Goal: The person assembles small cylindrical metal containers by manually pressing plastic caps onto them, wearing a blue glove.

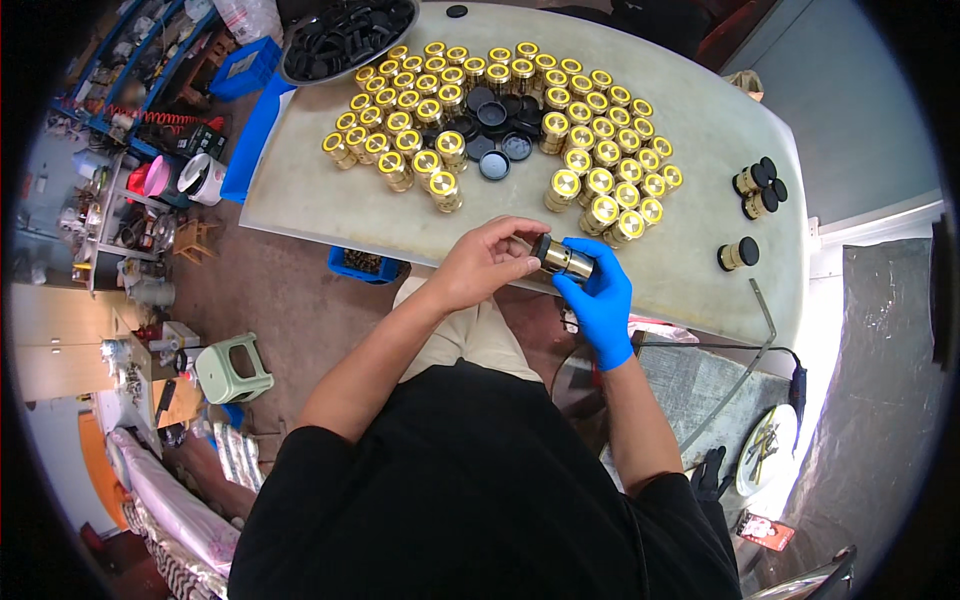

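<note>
Just off the table's near edge, a brass cylinder (571, 262) lies sideways between my two hands, a black round cap (541, 247) on its left end. My bare left hand (492, 262) has its thumb and fingers closed on that cap. In a blue glove, my right hand (602, 300) grips the cylinder's other end between thumb and fingers. Many similar brass cylinders (445, 190) stand upright on the table beyond, their tops shiny yellow. Among them lies a loose pile of black caps (491, 114). At the right, several capped cylinders (739, 254) stand apart from the rest.
The pale table (700, 130) has a curved edge at the right. A metal bowl of black caps (345, 40) sits at its far left. Below the front edge is a blue bin (362, 265). A bent metal strip (765, 310) and a white plate (766, 450) are at right; a green stool (234, 368) stands left.
</note>
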Motion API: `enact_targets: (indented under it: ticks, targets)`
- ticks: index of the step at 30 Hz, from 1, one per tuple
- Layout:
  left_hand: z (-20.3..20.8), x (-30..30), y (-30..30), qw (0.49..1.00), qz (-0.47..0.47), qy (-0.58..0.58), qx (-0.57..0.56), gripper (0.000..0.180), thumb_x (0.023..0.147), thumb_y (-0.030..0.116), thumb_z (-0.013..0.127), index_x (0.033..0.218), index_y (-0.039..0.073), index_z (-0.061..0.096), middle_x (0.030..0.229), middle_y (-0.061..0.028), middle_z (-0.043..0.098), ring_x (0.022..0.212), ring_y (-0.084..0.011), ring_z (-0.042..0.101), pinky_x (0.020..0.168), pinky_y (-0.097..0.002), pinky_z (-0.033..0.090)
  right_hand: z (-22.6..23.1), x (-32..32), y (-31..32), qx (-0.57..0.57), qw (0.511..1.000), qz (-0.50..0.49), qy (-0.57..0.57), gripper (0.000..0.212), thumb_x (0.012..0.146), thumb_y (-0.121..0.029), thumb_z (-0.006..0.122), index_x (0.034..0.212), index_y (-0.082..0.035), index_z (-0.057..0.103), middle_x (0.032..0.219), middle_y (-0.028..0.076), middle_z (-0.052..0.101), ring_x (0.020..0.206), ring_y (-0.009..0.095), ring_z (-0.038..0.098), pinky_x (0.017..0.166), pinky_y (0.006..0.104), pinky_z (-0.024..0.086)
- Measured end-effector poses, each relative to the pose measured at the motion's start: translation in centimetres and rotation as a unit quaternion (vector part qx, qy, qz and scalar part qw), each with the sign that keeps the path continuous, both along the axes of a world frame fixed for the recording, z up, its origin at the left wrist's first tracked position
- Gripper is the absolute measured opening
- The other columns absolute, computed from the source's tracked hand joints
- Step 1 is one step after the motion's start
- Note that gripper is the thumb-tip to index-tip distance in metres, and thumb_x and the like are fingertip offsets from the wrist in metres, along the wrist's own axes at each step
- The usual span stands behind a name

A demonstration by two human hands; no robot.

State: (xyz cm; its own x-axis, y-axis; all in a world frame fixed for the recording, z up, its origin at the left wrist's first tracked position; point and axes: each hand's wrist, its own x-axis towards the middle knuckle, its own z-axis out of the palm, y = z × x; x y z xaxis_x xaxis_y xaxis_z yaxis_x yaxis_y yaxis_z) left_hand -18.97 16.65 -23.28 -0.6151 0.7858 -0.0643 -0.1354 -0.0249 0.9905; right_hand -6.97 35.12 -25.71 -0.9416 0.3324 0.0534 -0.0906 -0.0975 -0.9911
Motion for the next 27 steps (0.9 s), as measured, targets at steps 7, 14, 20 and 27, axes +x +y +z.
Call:
enact_targets:
  ticks: [7,14,20,27]
  targets:
    - [0.1,-0.1,0.5,0.998,0.020,-0.031,-0.043,0.044,0.096,0.003,0.068,0.140,0.003,0.060,0.104,-0.0008,0.068,0.092,-0.0076,0.063,0.085,-0.0252,0.053,-0.4,-0.2,0.3,0.048,0.999,0.006,0.024,0.046,0.086,0.004,0.076,0.129,0.002,0.060,0.127,0.010,0.063,0.121,0.018,0.060,0.105,0.0327,0.049]
    - [0.0,0.2,0.2,0.999,-0.006,0.035,0.041,0.048,0.092,-0.002,0.068,0.139,0.002,0.060,0.130,-0.0068,0.059,0.112,-0.0125,0.060,0.096,-0.0278,0.052,-0.1,-0.1,0.3,-0.005,0.999,-0.010,-0.042,0.040,0.090,0.002,0.074,0.128,0.003,0.060,0.124,0.010,0.064,0.114,0.019,0.064,0.095,0.0320,0.056]
    - [0.9,0.5,0.1,0.989,0.006,0.149,0.019,0.047,0.090,-0.002,0.069,0.136,0.003,0.062,0.134,-0.0087,0.055,0.121,-0.0143,0.058,0.099,-0.0286,0.052,0.3,0.0,0.9,-0.120,0.987,0.026,-0.101,0.037,0.093,-0.001,0.073,0.127,0.004,0.059,0.123,0.013,0.064,0.106,0.020,0.067,0.085,0.0328,0.062]
    - [0.1,-0.4,0.2,0.998,0.000,-0.048,-0.038,0.030,0.099,0.008,0.067,0.127,-0.002,0.065,0.103,-0.0066,0.070,0.090,-0.0128,0.069,0.081,-0.0259,0.057,0.9,0.0,0.2,0.219,0.974,-0.009,0.062,0.039,0.087,-0.002,0.077,0.123,0.003,0.062,0.121,0.010,0.067,0.111,0.019,0.065,0.096,0.0371,0.056]
